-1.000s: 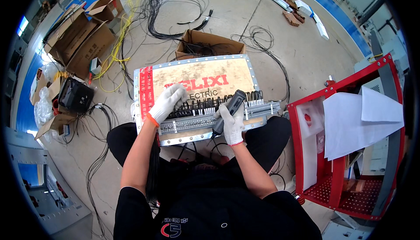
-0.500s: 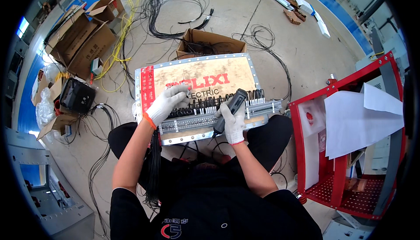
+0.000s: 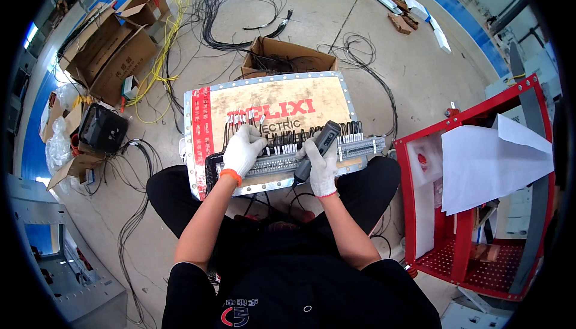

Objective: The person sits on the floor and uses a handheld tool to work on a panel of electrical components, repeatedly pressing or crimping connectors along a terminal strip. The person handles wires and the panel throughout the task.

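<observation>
On my lap lies a cardboard-topped panel with a studded metal rim. Across its near part runs a grey terminal strip, with a row of black wires carrying white sleeves along its far side. My left hand, in a white glove, is over the strip's left part, fingers curled together among the wires; what they pinch is hidden. My right hand, also gloved, holds a dark grey electric screwdriver slantwise, tip pointing down toward the near edge. Loose sleeved wire ends stand up beyond my left hand.
An open cardboard box with black cables stands just beyond the panel. Cable bundles and yellow wires lie on the floor. More boxes are at left. A red metal frame with white sheets stands at right.
My left hand has moved nearer and turned, from above the wires down onto the strip's left part. The black bundle at left now lies bent over the panel. The right hand keeps the screwdriver nearly still.
</observation>
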The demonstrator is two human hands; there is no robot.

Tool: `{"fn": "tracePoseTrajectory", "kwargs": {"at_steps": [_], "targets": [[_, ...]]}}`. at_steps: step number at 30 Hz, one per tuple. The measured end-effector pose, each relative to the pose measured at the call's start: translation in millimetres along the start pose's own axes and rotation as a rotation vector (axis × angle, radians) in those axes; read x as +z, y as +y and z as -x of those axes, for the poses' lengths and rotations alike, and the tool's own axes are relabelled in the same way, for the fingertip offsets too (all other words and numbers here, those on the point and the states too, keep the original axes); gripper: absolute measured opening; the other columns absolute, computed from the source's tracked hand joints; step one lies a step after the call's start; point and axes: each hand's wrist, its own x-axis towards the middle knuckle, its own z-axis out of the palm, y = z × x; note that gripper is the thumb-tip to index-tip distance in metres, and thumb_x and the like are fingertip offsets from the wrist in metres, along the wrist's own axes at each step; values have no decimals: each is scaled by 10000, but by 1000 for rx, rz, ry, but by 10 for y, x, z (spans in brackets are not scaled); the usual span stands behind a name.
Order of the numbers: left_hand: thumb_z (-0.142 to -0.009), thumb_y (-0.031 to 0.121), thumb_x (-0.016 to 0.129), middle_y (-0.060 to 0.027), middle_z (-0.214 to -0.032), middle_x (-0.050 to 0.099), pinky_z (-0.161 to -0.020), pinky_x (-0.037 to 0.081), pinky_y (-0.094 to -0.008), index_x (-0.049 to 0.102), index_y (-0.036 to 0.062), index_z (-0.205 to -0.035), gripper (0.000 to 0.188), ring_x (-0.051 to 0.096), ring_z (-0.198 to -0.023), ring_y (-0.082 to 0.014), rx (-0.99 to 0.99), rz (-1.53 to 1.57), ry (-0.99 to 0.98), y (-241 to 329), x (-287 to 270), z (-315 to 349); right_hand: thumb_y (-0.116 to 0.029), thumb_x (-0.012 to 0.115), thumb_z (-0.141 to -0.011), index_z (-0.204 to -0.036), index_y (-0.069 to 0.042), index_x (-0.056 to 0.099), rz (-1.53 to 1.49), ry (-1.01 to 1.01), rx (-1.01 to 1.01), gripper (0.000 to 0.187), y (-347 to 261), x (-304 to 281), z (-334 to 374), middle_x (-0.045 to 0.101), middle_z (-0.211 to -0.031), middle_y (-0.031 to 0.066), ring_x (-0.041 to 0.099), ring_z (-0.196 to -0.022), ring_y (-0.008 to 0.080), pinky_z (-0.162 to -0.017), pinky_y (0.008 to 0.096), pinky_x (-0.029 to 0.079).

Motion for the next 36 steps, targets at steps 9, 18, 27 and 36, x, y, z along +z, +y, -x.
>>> {"fn": "tracePoseTrajectory", "kwargs": {"at_steps": [9,18,27,36], "targets": [[-820,215,780,-132,-953,759,-806,543,-370,588,-3,-1104,407,718,-864,-247,3,34,98,-71,96,-76,-61,592,-942,-1080,-26,480,28,14,-37,181,26,39,12,588,-781,46,608,-667,140,-681,310,539],[-790,216,780,-115,-902,764,-788,548,-362,645,1,-1161,450,724,-830,-227,23,22,159,17,112,-3,-71,600,-945,-1087,-32,484,27,22,-26,188,43,35,7,587,-809,50,600,-673,134,-680,312,540],[-818,125,763,-95,-864,738,-645,520,-277,639,-40,-1209,443,643,-690,-114,-56,267,60,67,92,-77,-79,609,-948,-1105,-33,481,49,56,-54,207,97,35,14,590,-852,56,608,-682,139,-684,317,544],[-900,128,668,-69,-875,741,-670,513,-275,580,8,-1298,425,617,-679,-108,113,92,-164,-8,-42,-55,-30,534,-951,-1113,-48,488,-317,11,-66,169,-391,211,117,561,-835,63,562,-712,155,-710,366,536]]}}
